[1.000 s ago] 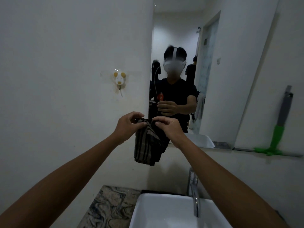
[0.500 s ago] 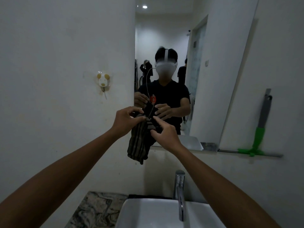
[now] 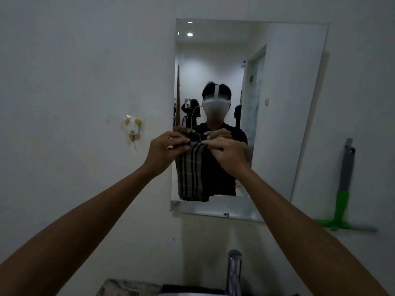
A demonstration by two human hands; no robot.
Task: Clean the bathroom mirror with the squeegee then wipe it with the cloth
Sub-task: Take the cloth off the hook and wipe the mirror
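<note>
A: Fingers of left hand [image 3: 165, 151] curled, thumb and fingertips pinching top edge of striped cloth [image 3: 192, 171]. Right hand [image 3: 229, 153] same, pinching the other top corner.

B: Cloth where?

A: Held up between both hands, in front of lower-left part of the rectangular wall mirror [image 3: 277, 103]. Hangs limp in soft folds, woven look, tan with dark vertical stripes, bottom hem near the mirror's lower edge.

B: Squeegee?

A: Squeegee [image 3: 342, 201] well right of the mirror, upright against the white wall. Grey straight handle, green plastic neck, flat blade resting on a narrow ledge. No hand on it.

B: Other stuff?

A: Small plastic hook [image 3: 133, 127] stuck on the wall left of the mirror, animal-face shape, cream with tan ears. Chrome faucet [image 3: 234, 272] below, shiny, cylindrical. Marbled countertop [image 3: 128, 289] at bottom edge. Mirror glass smooth, frameless, reflects the person holding the cloth.
</note>
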